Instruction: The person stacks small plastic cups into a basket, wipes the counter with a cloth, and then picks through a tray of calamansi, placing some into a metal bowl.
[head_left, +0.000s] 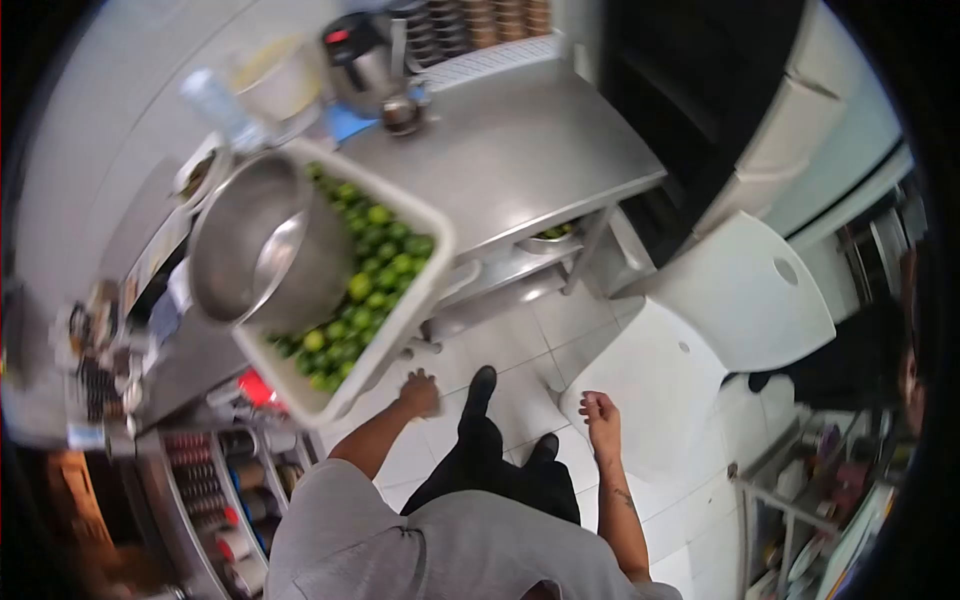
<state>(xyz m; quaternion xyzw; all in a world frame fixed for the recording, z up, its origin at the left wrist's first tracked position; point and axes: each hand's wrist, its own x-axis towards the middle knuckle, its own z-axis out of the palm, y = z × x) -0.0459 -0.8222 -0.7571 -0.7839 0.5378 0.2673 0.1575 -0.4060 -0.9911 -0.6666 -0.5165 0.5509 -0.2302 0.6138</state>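
Note:
My left hand (pixel 421 391) hangs low beside the white plastic bin (pixel 440 262), its fingers apart, slightly blurred and empty. Green limes (pixel 378 262) fill the bin, some of them more yellow. A large steel pot (pixel 325 265) lies tilted on its side among them, its mouth turned to the left. Over on the other side, my right hand (pixel 600 410) is loosely curled with nothing in it. It overlaps the front edge of the white chair (pixel 650 385) in this view.
A steel table (pixel 500 150) carries a blender-like appliance (pixel 360 65) and stacked cups (pixel 470 30). More produce sits in a bowl (pixel 550 238) on its lower shelf. Another person (pixel 850 360) stands at the right beyond the chair. Shelves (pixel 225 490) flank me at left.

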